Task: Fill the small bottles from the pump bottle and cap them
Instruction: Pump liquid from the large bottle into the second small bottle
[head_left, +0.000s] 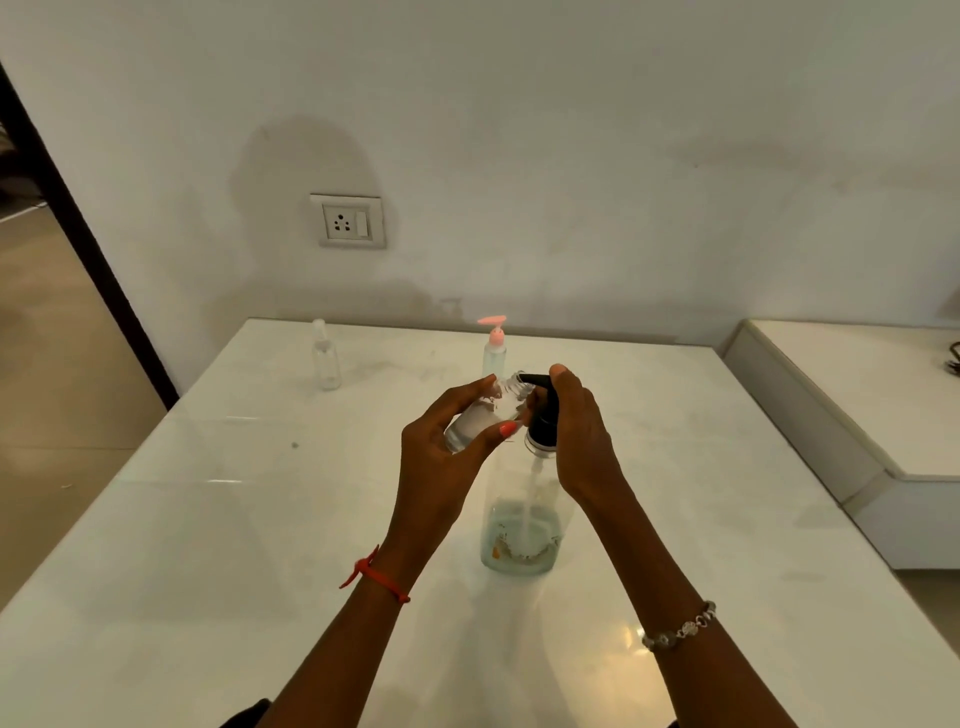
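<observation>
**Filling under way, capping yet to come**

We're mid-fill here! Our left hand (441, 457) grips a small bottle (480, 415), tilted, its open mouth right up at the black spout. Our right hand (576, 436) curls round the pump head (543, 410), one digit on top, placed to press. The pump bottle (519, 530) stands on the tabletop (208, 519), about midway between its left and right edges and towards us, with liquid low in its base.

How full is the held bottle? We can't say; there's a pale sheen inside, nothing clearer. It has no cap on, and we see no loose cap.

Near the far left corner waits another clear bottle (325, 358), seemingly topped; filled or not, we can't tell. A pink-topped bottle (493, 348) stands by the far edge.

Our call: an early stage, with this fill to finish and the capping ahead.
</observation>
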